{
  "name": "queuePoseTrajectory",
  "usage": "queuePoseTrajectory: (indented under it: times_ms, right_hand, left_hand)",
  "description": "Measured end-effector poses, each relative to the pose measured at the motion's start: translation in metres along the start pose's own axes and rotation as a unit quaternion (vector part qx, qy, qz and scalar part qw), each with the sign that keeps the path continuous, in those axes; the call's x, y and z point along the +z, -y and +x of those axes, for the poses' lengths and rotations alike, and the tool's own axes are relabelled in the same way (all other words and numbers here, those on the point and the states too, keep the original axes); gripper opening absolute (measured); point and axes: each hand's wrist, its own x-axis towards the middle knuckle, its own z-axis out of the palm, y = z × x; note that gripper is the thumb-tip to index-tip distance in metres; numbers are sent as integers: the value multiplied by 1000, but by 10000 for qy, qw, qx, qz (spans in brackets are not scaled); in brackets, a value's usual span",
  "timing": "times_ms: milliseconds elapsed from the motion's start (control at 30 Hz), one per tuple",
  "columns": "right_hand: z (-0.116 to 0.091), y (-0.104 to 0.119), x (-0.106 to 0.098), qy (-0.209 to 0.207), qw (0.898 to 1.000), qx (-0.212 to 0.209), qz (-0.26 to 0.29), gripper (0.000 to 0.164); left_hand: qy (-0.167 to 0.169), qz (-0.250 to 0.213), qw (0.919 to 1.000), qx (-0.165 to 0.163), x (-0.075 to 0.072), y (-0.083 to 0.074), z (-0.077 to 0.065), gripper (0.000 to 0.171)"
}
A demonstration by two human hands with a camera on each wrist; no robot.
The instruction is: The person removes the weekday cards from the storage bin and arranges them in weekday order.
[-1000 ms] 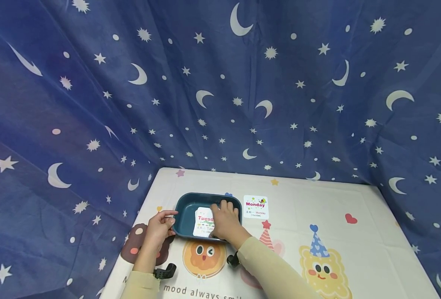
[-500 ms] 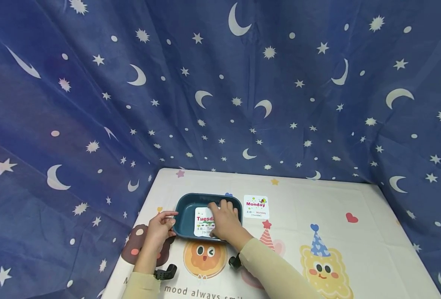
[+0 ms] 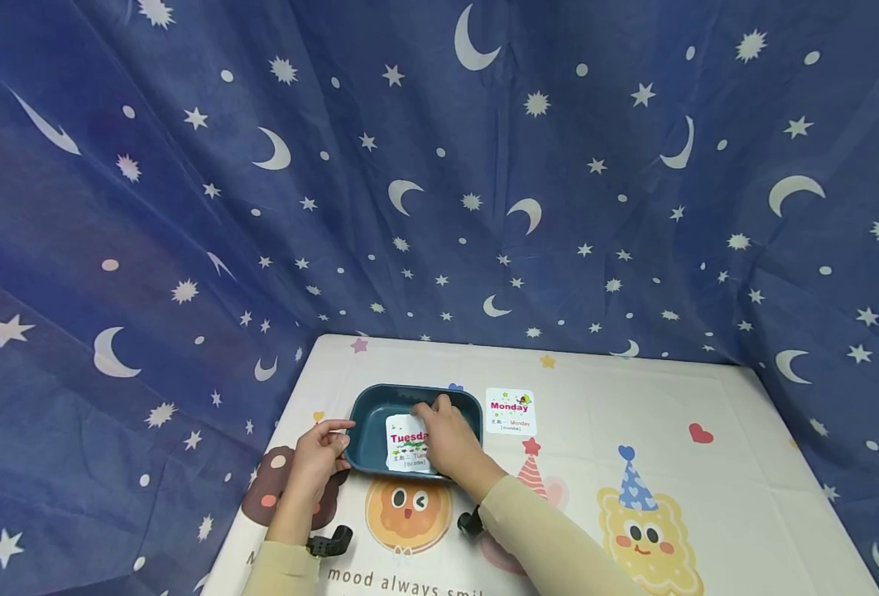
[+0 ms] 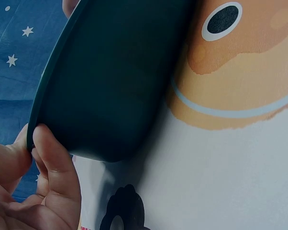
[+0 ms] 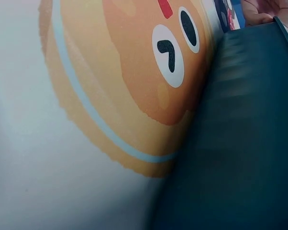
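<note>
My left hand [image 3: 314,458] pinches the left rim of a dark teal rectangular tray [image 3: 367,407]. In the left wrist view, thumb and finger [image 4: 55,160] meet on the tray's rim. Inside the tray, toward its right half, is a white card printed "Tuesday" [image 3: 405,445]. My right hand [image 3: 449,436] reaches in from the right and grips this card, covering its right side; whether other cards lie underneath is hard to tell. The right wrist view shows only the tray's outer wall [image 5: 249,129], so the right fingertips are hidden there.
A white "Monday" card [image 3: 511,412] lies flat on the table just right of the tray. The tablecloth [image 3: 603,430] carries cartoon prints. A blue curtain [image 3: 439,199] with moons and stars borders the table at the back and sides.
The right fingers have drawn closer together on the Tuesday card, which has shifted and turned slightly inside the tray. The left hand, the tray and the Monday card stay in place.
</note>
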Motion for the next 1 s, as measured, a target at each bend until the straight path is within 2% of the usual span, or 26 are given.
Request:
queuePoseTrajectory:
  times_ms: [300, 600, 1000]
  right_hand:
    - [-3, 3, -7, -54, 9991, 30, 430, 68]
    - [-1, 0, -13, -128, 9962, -25, 859, 49]
    - [1, -6, -20, -167, 9852, 69, 1703, 43]
  left_hand:
    - [6, 0, 10000, -17, -1, 1, 0, 30]
    - [-27, 37, 10000, 11, -1, 0, 0, 30]
    - [-19, 67, 10000, 18, 0, 0, -1, 30]
